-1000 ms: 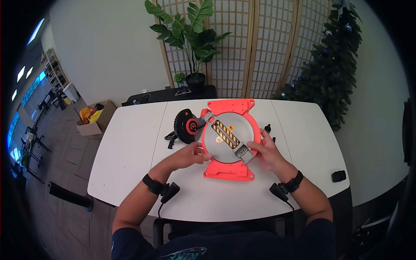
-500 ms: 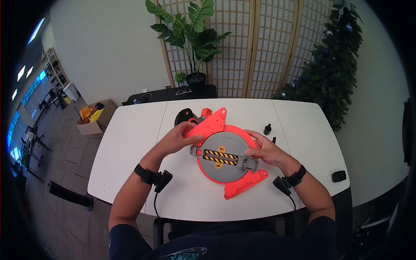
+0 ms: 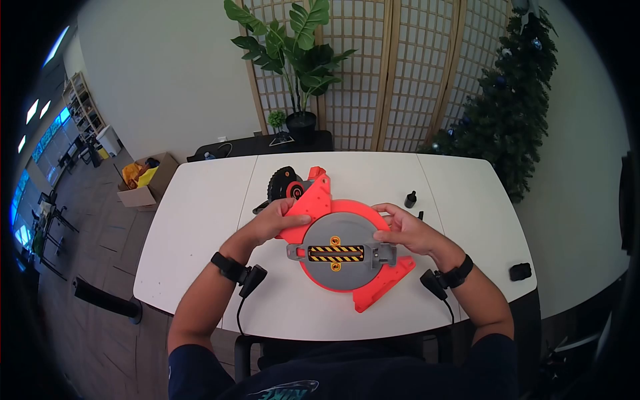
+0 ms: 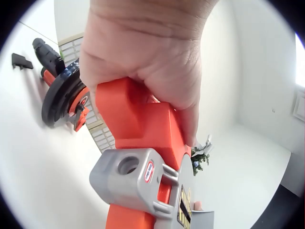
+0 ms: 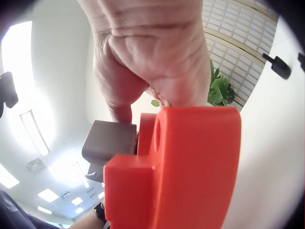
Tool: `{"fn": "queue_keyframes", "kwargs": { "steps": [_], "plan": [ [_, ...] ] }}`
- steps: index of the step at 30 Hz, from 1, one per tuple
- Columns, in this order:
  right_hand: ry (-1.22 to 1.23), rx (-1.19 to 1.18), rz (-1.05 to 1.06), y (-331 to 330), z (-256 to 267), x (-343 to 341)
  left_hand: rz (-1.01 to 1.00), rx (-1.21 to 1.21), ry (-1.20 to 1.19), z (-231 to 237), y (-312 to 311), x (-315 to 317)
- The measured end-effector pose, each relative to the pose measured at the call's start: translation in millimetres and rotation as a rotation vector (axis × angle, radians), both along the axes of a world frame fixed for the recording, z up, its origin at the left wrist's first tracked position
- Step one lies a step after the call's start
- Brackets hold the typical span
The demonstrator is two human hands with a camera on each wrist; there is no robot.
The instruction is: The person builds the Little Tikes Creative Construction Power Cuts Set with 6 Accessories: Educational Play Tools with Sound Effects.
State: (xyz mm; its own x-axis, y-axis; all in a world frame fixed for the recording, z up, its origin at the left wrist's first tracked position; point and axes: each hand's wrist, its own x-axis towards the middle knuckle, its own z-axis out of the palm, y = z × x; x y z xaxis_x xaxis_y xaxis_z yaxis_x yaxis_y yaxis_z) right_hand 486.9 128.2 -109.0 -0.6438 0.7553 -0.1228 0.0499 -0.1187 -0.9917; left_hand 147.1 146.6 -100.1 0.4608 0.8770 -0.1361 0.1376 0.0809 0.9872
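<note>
A red-orange toy base (image 3: pixel 347 208) with a round grey disc (image 3: pixel 343 270) is held above the table, its striped strip lying level across the disc. The left hand (image 3: pixel 270 222) grips the upper-left red foot, thumb on top; in the left wrist view the left hand (image 4: pixel 143 57) wraps over the red part (image 4: pixel 143 119) beside a grey end clamp (image 4: pixel 126 176). The right hand (image 3: pixel 408 230) pinches the right rim near the grey bracket (image 3: pixel 384 255). In the right wrist view the right hand (image 5: pixel 152 57) is behind the red rim (image 5: pixel 200 167), its fingertips partly hidden.
Behind the base on the white table (image 3: pixel 200 233) stands a black and red saw-like part (image 3: pixel 282 183). A small black piece (image 3: pixel 411 199) lies at the back right, and a black object (image 3: pixel 521 271) is near the right edge.
The base has turned from feet at top and bottom to a diagonal and come nearer the body. The left hand has moved from the lower-left rim to the upper-left foot.
</note>
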Motion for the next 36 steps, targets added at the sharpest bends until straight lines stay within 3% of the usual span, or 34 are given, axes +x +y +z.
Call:
{"fn": "queue_keyframes", "kwargs": {
  "steps": [6, 9, 12, 17, 22, 25, 27, 28, 31, 33, 36],
  "plan": [
    [-0.204, 0.042, -0.186, -3.3, 5.6, 13.1, 0.115, 0.010, -0.061, -15.8, -7.0, -5.2],
    [-0.309, 0.254, -0.420, 9.9, -29.1, 24.4, 0.182, 0.012, -0.043, -22.4, -7.7, -10.9],
    [-0.390, 0.091, -0.561, -2.3, -21.1, 12.9, 0.287, -0.011, -0.044, -31.5, -7.0, -11.5],
    [-0.286, -0.091, -0.348, -7.8, -40.4, 6.8, 0.349, -0.088, -0.135, -38.6, -9.4, -6.5],
    [-0.141, -0.042, -0.323, -15.7, -44.6, -0.6, 0.286, -0.114, -0.175, -43.0, -9.9, -5.2],
    [-0.159, -0.010, -0.320, -15.4, -41.4, 2.5, 0.212, -0.103, -0.116, -35.4, -13.0, -4.0],
    [-0.177, -0.026, -0.312, -12.0, -39.8, 7.7, 0.347, -0.006, 0.197, -36.4, -17.5, 2.8],
    [-0.214, -0.013, -0.324, -9.2, -40.8, 10.6, 0.347, -0.007, 0.197, -37.5, -18.8, 2.8],
    [-0.226, -0.002, -0.295, -6.7, -35.6, 18.1, 0.255, -0.026, 0.272, -40.8, -19.1, 1.7],
    [-0.200, -0.002, -0.251, -7.5, -34.7, 20.9, 0.108, 0.101, 0.283, -44.8, -17.3, 0.2],
    [-0.217, -0.006, -0.309, -7.1, -41.3, 24.0, 0.073, 0.086, 0.378, -23.1, -28.7, 7.9]
  ]
}}
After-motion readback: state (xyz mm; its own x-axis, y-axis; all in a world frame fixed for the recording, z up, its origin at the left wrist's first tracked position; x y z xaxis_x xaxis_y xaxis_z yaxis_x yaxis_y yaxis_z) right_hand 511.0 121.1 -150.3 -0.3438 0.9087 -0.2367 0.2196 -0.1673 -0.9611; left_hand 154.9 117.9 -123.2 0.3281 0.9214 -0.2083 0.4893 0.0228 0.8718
